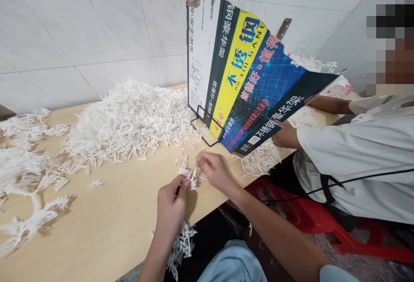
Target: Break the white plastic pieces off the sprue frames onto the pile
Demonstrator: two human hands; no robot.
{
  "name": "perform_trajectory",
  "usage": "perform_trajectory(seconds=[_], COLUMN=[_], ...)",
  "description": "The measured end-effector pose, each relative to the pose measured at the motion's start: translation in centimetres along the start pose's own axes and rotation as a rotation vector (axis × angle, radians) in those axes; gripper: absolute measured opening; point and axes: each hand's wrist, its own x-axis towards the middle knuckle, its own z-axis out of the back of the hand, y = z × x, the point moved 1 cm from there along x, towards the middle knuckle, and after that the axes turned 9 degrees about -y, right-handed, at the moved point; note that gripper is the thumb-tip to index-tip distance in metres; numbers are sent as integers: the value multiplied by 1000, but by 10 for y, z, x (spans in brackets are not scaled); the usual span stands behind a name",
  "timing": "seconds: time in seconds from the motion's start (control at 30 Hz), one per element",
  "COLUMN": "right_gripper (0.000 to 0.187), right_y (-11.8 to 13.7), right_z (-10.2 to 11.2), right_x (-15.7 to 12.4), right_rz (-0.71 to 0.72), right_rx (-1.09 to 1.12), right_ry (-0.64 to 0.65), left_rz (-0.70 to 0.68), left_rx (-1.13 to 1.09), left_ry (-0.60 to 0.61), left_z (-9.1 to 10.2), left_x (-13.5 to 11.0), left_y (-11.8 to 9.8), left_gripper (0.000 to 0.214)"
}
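Note:
Between thumb and fingers, my left hand (170, 202) pinches a small branched white plastic piece (193, 179) above the table's front edge. My right hand (214, 170) is just to the right of it, with thumb and forefinger pressed together. Whatever lies between those right fingertips is too small to make out. Several loose thin white pieces (182, 160) lie on the table just beyond my hands. Below my left forearm, a clump of white branched pieces (183, 245) rests on my dark-clothed lap.
A large heap of white pieces (132, 122) covers the back of the tan table (106, 221). More branched strands (24, 161) lie at left. A printed cardboard sheet (239, 79) stands in a black wire holder (210, 143). Behind it sits another person (352, 157) on a red stool (304, 213).

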Motion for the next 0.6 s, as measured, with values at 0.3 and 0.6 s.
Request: perform_trajectory(seconds=[0.3, 0.6], right_gripper=[54, 18], right_y=[13, 15], right_z=[-1, -4], right_x=[-2, -5], right_rz=[206, 230], right_rx=[-175, -249], right_ry=[26, 270], left_rz=[115, 45], left_rx=[-96, -128], left_ry=[-162, -192], left_z=[-3, -13], left_x=[0, 5], left_y=[-6, -13], left_gripper=[39, 44])
